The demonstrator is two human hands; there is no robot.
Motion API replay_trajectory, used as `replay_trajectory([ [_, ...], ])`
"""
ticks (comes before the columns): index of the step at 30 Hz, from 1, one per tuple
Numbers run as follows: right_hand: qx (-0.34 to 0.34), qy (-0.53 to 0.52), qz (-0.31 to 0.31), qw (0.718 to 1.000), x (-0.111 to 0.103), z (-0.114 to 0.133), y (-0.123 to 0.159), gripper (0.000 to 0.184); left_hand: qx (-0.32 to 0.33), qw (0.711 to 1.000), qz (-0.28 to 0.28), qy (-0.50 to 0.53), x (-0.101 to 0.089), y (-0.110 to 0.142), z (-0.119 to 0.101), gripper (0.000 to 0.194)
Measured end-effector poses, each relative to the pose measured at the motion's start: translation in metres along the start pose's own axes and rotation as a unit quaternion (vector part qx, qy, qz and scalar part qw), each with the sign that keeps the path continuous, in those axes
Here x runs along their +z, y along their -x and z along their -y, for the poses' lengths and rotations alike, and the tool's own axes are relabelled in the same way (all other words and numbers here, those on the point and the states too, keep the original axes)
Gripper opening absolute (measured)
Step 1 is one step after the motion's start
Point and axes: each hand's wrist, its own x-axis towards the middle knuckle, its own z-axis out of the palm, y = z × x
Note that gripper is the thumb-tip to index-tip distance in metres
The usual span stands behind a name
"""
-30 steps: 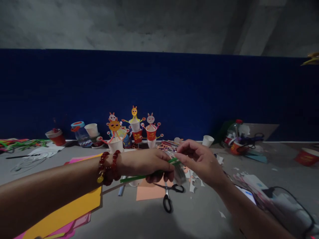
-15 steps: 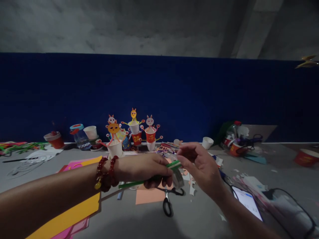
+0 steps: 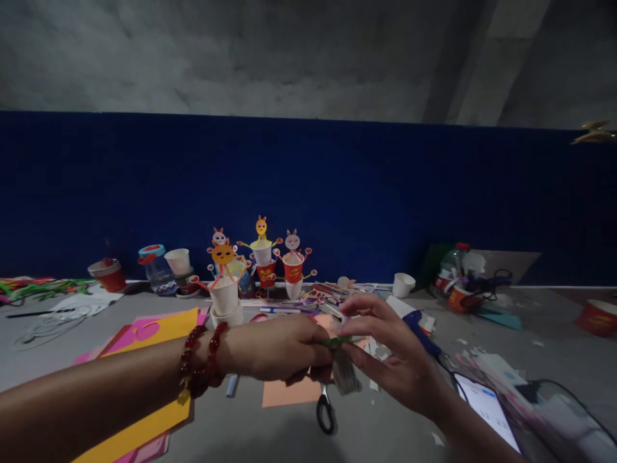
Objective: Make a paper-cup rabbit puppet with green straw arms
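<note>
My left hand (image 3: 289, 350), with red bead bracelets on its wrist, is closed around a green pipe cleaner (image 3: 337, 341). Below its fingertips hangs a whitish, blurred object (image 3: 346, 372) whose kind I cannot make out; it seems to be in the same grip. The fingers of my right hand (image 3: 390, 354) meet at the green end, thumb below and fingers above, pinching it. Most of the pipe cleaner is hidden behind my left hand. Under the hands lie a peach paper sheet (image 3: 289, 393) and black-handled scissors (image 3: 325, 415), partly covered.
Paper-cup figures with animal heads (image 3: 224, 296) stand behind my left hand. Coloured paper (image 3: 139, 418) lies under my left forearm. A lit phone (image 3: 486, 408) and blue glue gun (image 3: 421, 331) are at right. Pens, pipe cleaners (image 3: 43, 289) and a small white cup (image 3: 403, 284) line the back.
My right hand has moved in from open and apart to close on the green end. The pipe cleaner's long tail at left has gone from sight, and the whitish object hangs lower.
</note>
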Motion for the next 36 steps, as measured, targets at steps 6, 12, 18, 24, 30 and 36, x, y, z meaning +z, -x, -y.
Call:
replay_trajectory([
  [6, 0.022, 0.008, 0.017, 1.000, 0.000, 0.000, -0.003, 0.017, 0.054, 0.987, -0.058, -0.137, 0.003, 0.002, 0.000, 0.023],
  [12, 0.072, -0.045, 0.012, 0.996, 0.002, 0.003, -0.006, 0.009, 0.080, 0.968, -0.110, -0.209, 0.009, 0.001, 0.005, 0.026],
  [18, 0.151, -0.129, 0.005, 0.980, 0.007, 0.000, -0.004, 0.005, 0.081, 0.971, -0.118, -0.192, 0.011, 0.001, 0.009, 0.023],
  [24, 0.160, -0.149, -0.028, 0.975, 0.014, -0.002, -0.001, 0.016, 0.082, 0.981, -0.098, -0.144, 0.010, 0.003, 0.005, 0.022],
  [30, 0.231, -0.248, -0.020, 0.941, 0.026, -0.006, 0.007, 0.023, 0.044, 0.995, -0.068, 0.050, 0.020, -0.005, 0.028, 0.028],
  [36, 0.257, -0.236, -0.032, 0.936, 0.036, -0.012, 0.016, 0.017, 0.067, 0.980, -0.072, 0.174, 0.041, -0.018, 0.061, 0.036],
])
